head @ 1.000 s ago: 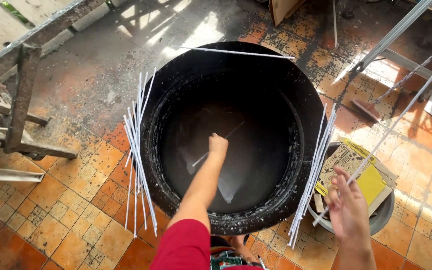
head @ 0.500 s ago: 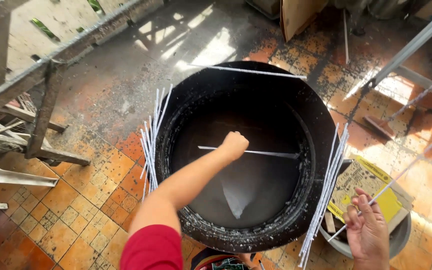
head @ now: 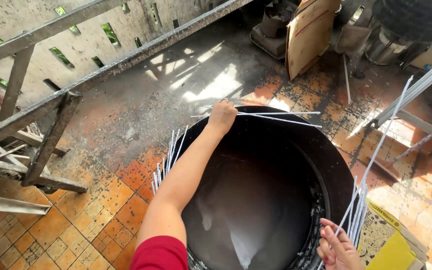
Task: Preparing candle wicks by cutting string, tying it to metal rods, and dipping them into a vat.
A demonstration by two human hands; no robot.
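- Standing around the black drum (head: 326,165): a bundle of white rods (head: 168,157) leaning on its left rim, a second bundle (head: 358,210) on its right rim, a yellow box (head: 388,245) just beside that, and a cardboard sheet (head: 308,35) propped well behind.
- A rusty steel frame (head: 41,125) crosses the left side; pale metal rails (head: 421,87) slant in at the right. Neither blocks the drum mouth.
- Two thin white rods (head: 276,117) lie across the drum's far rim, close together.
- Left hand (head: 222,115) is stretched over the far rim, fingers closed on the left end of these rods.
- Right hand (head: 338,247) sits low at the near right rim, fingers curled round one long rod (head: 381,145) that rises up and to the right, passing just beside the right bundle.
- Hands are well apart, the drum opening between them.
- Drum interior holds a dark, grey-white liquid (head: 246,210); crusted white specks line the inner rim.
- Floor (head: 96,215): orange patterned tiles, blackened and stained toward the far side, with sun patches. A perforated concrete wall (head: 76,45) closes the back.
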